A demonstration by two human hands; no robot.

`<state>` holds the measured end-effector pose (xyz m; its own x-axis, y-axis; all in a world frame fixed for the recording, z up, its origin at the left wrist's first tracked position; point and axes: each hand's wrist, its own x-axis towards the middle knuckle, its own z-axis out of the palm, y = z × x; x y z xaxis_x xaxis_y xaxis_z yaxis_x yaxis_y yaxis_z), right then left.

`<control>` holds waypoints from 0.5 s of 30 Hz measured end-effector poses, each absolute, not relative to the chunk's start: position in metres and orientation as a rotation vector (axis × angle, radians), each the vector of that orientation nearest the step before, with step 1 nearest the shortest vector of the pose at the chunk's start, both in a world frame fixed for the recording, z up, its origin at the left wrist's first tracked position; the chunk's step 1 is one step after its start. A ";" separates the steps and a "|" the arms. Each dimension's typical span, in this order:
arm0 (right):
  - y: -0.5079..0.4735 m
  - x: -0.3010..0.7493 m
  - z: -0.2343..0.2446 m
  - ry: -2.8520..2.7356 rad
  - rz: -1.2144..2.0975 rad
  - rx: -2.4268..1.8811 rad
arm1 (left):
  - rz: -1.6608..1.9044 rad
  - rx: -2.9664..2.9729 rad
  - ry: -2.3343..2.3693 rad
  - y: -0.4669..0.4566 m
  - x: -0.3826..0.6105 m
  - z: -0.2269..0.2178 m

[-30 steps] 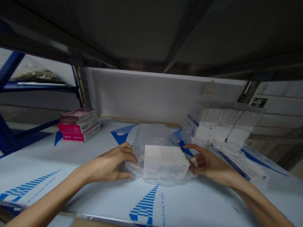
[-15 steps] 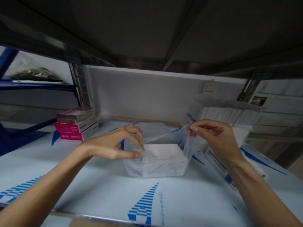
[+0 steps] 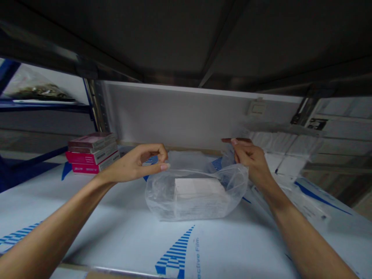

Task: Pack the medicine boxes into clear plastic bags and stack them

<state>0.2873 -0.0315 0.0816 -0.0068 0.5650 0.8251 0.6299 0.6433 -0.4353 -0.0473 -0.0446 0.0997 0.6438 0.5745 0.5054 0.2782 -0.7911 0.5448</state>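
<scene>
Head view: white box [image 3: 200,199] lies crosswise in bag [image 3: 154,197]; right hand [image 3: 248,159] clenches bag, left hand's [image 3: 136,164] grip unclear.

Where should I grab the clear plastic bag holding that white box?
Pinch the loose upper film of the clear plastic bag from above, beside the right hand, which appears to hold it there. That film stands slack and free, while the lower part lies around the white box.
</scene>
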 end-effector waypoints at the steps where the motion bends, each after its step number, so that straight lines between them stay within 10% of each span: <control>1: -0.029 0.287 0.076 -1.674 -0.051 -0.972 | 0.891 2.535 0.657 -0.047 -0.047 0.101; 15: -0.050 0.282 0.067 -1.336 -0.047 -1.045 | 0.520 2.826 0.611 -0.060 -0.031 0.099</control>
